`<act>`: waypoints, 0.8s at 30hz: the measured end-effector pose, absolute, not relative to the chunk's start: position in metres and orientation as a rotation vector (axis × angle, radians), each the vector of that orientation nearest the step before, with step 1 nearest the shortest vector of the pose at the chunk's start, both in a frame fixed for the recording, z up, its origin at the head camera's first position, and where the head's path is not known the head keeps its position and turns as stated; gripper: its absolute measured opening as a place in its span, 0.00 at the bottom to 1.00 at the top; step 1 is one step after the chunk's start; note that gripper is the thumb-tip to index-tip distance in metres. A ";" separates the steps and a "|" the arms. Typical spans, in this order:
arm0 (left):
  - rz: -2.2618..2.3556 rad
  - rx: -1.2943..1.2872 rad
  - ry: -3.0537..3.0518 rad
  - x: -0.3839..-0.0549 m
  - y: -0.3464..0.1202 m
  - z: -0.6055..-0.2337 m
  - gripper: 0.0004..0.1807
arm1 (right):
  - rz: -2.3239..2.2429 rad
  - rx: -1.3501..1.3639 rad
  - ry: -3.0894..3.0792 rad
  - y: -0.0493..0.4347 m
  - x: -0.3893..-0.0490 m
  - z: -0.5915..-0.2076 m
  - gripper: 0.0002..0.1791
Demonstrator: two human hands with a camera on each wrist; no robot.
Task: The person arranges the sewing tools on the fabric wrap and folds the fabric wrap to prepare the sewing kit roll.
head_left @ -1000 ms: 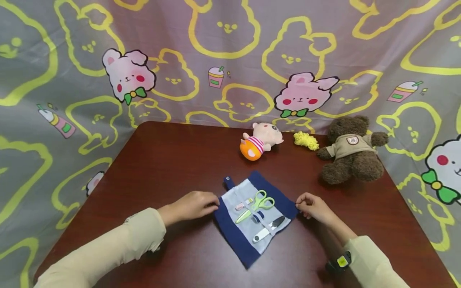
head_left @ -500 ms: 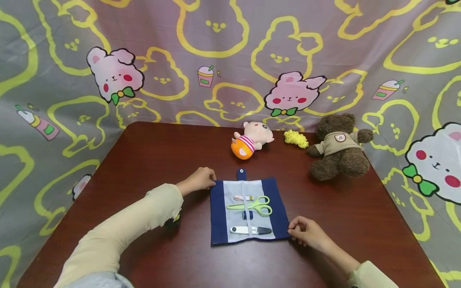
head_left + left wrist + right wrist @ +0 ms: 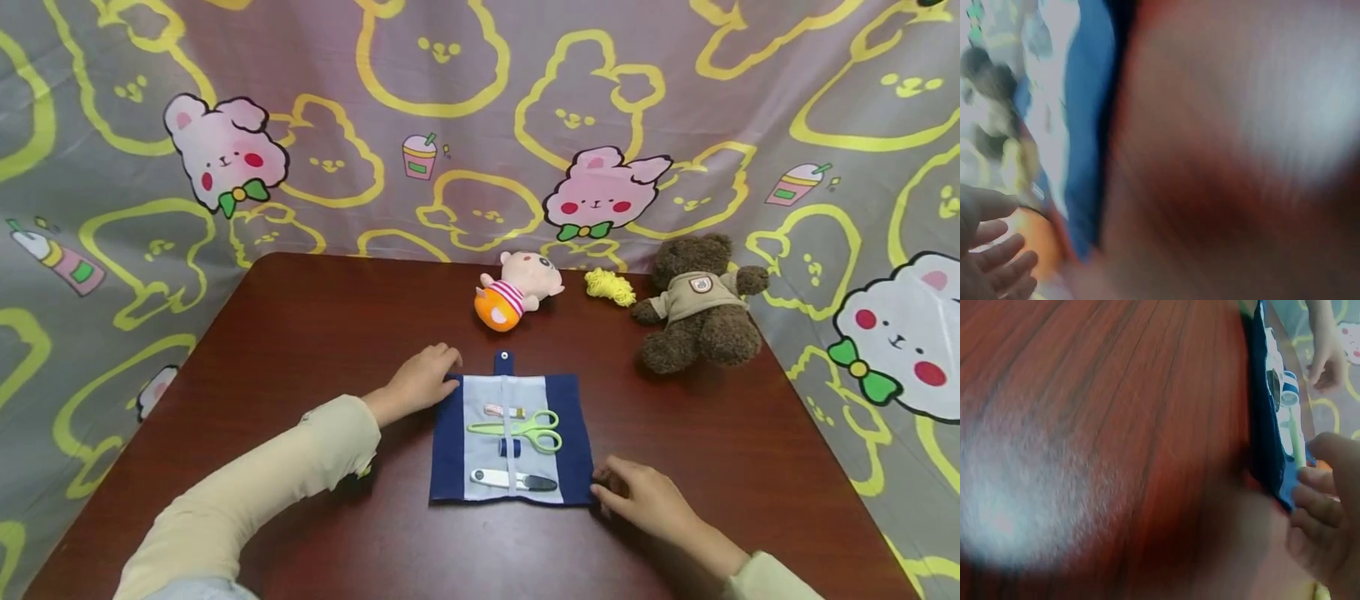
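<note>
A navy and pale-blue fabric tool roll [image 3: 448, 446] lies flat and unrolled on the table, its snap tab [image 3: 504, 363] pointing away. Under its elastic strap sit light-green scissors [image 3: 525, 430], a blue thread spool [image 3: 509, 448], a slim white tool with a dark end [image 3: 514, 480] and a small pink-and-white item [image 3: 504, 412]. My left hand [image 3: 422, 379] is at the roll's far left corner, thumb and fingers apart; the left wrist view shows nothing between them. By the near right corner is my right hand [image 3: 645, 496], fingers loosely bent, fingertips right at the edge.
Behind the roll lies a plush toy [image 3: 517, 292] in striped and orange clothes. Beside it are a yellow yarn bundle [image 3: 610, 287] and a brown teddy bear [image 3: 701, 304] at the back right. A patterned curtain [image 3: 465, 92] encloses the brown table [image 3: 337, 317].
The roll has turned from a slant to sit nearly square. My left hand moved to its far left corner, my right hand to its near right corner; both hands have since loosened.
</note>
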State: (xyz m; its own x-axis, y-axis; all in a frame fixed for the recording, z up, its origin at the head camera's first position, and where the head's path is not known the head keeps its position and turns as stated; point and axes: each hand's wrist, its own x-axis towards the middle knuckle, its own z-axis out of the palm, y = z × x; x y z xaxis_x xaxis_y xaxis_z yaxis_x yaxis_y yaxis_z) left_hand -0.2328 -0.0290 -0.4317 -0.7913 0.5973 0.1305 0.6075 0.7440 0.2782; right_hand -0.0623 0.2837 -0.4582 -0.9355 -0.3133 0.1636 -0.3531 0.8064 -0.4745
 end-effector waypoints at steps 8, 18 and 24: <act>-0.376 -1.364 -2.764 -0.161 -0.038 -0.414 0.20 | 0.389 1.011 -2.638 0.280 -0.069 -0.467 0.23; -0.161 -1.562 -2.531 -0.125 -0.056 -0.446 0.18 | 0.368 1.192 -2.438 0.284 -0.073 -0.474 0.10; -0.363 -1.477 -2.471 -0.122 -0.060 -0.455 0.07 | 0.497 1.064 -2.397 0.280 -0.073 -0.473 0.16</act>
State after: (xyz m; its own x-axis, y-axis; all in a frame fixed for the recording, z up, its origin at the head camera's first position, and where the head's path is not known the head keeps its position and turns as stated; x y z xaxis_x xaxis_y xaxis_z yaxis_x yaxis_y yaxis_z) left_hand -0.1225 -0.0604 -0.4549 -0.4606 0.8249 0.3278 0.8843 0.4583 0.0895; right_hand -0.0729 0.2802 -0.4735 -0.5898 -0.5921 0.5491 -0.7616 0.6340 -0.1344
